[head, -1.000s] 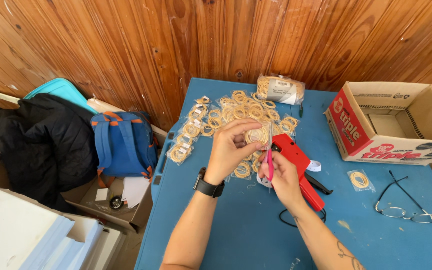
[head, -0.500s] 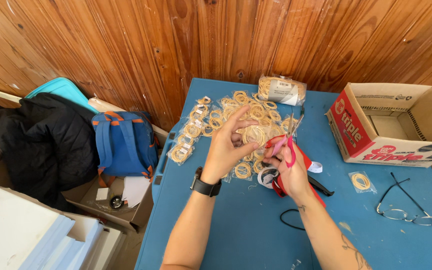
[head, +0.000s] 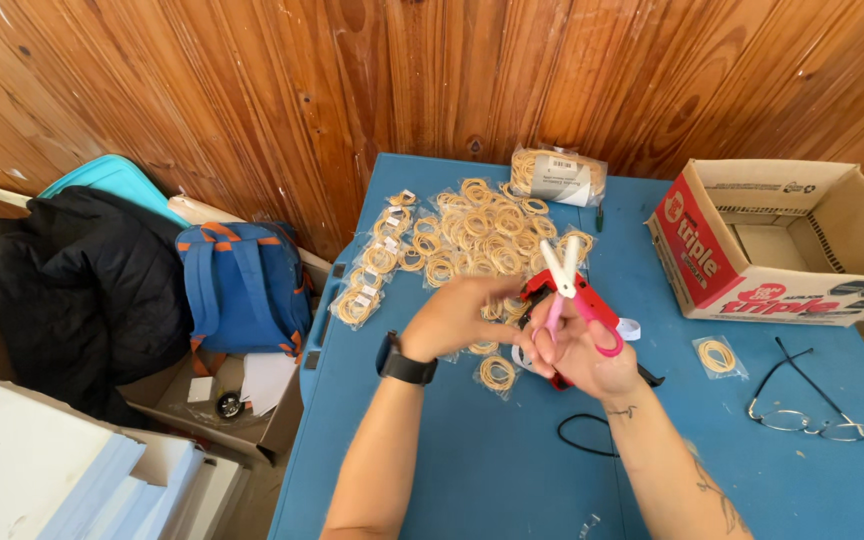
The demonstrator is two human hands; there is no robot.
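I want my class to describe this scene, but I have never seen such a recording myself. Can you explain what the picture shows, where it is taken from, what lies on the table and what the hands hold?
There is no machine here: a person works with two bare hands, filmed by a camera on their head that looks down. The right hand holds pink scissors, blades open and pointing away. The left hand, with a dark watch on its wrist, reaches toward the right one. Under the hands lies a red tool. On the blue table lie many small bags of rubber bands, a bigger bag, an open cardboard box, glasses and one single bag. Left of the table are a blue backpack and a black jacket.
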